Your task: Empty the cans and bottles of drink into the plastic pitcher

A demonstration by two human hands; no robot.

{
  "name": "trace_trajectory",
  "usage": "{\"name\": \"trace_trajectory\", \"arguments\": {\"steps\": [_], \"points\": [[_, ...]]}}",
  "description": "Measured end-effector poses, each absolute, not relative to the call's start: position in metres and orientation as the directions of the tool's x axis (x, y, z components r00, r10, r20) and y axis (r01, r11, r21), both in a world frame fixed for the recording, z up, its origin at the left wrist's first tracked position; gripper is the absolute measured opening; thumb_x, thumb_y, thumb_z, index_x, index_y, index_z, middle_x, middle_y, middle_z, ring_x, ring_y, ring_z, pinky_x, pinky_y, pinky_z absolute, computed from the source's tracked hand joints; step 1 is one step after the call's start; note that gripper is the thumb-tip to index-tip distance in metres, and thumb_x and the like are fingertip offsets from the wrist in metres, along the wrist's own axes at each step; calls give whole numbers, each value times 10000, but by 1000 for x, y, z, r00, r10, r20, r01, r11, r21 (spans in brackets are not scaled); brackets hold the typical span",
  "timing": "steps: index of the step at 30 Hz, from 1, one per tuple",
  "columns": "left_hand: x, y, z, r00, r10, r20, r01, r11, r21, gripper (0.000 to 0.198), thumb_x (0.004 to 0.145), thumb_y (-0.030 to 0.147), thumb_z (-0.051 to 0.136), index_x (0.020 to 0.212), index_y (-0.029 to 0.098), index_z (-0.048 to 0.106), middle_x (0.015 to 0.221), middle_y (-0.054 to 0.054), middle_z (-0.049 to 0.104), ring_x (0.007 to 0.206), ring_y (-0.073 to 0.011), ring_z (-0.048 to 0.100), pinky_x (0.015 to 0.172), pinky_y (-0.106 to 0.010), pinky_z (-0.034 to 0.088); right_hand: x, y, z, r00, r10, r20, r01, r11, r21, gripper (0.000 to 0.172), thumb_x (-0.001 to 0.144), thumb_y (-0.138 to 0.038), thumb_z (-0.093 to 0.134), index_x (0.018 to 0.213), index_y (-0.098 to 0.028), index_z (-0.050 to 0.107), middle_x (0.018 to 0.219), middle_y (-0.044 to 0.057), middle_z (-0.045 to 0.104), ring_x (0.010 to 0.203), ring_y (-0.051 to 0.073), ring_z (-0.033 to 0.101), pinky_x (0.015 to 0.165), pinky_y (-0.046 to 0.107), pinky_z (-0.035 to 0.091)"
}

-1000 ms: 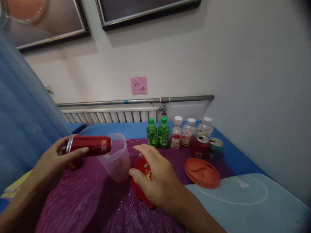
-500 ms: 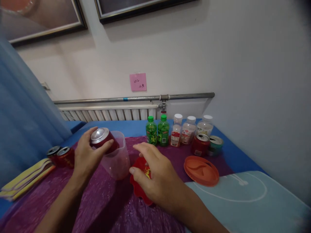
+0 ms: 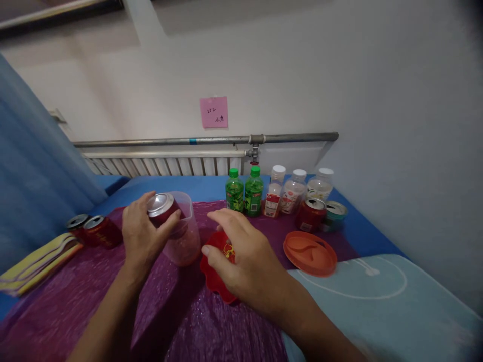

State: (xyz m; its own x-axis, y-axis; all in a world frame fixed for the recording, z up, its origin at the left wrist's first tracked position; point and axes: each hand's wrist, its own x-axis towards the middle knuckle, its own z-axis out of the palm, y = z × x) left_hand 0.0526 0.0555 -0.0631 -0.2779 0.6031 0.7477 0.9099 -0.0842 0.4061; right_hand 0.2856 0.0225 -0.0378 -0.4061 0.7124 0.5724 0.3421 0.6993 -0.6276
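Note:
My left hand (image 3: 145,231) is closed around a red drink can (image 3: 163,213), tilted with its silver end up toward me. The can is at the mouth of a clear plastic container (image 3: 184,249), partly within its rim. My right hand (image 3: 247,256) holds nothing; thumb and fingers are apart. Beneath it lies a red scalloped dish (image 3: 213,279) with some small yellow pieces in it, partly hidden by the hand.
Two red cans (image 3: 101,232) and a folded yellow cloth (image 3: 37,266) lie at the left. Green bottles (image 3: 253,193), white-capped clear bottles (image 3: 294,193), another red can (image 3: 311,216), a teal tin (image 3: 335,216) and an orange lid (image 3: 310,254) are at the right. Purple plastic sheeting (image 3: 211,332) covers the table.
My left hand has shifted slightly right with the can, which now sits a little lower in the container's mouth. My view has tipped down somewhat. My right hand keeps its place above the dish.

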Motion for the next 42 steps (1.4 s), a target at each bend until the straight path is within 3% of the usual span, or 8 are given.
{"name": "trace_trajectory", "arguments": {"steps": [11,42], "points": [[53,56,-67,-277,567,776,918,-82,387,585,752,523,699,1208,162,635,1192,-162,701,1099,-373,618,1007,-556,461,285,25,-39,-402,692,599,348,721,-599,397,908,-155,639,1297,-108,575,1316,140,635,1249,232,599,1098,396,511],[56,52,-64,-283,579,765,917,-72,393,595,762,519,692,1226,153,627,1214,-191,687,1130,-408,609,1031,-598,445,283,29,-44,-432,704,564,363,708,-605,381,923,-166,605,1300,-168,552,1334,122,617,1286,250,578,1127,478,479]]}}
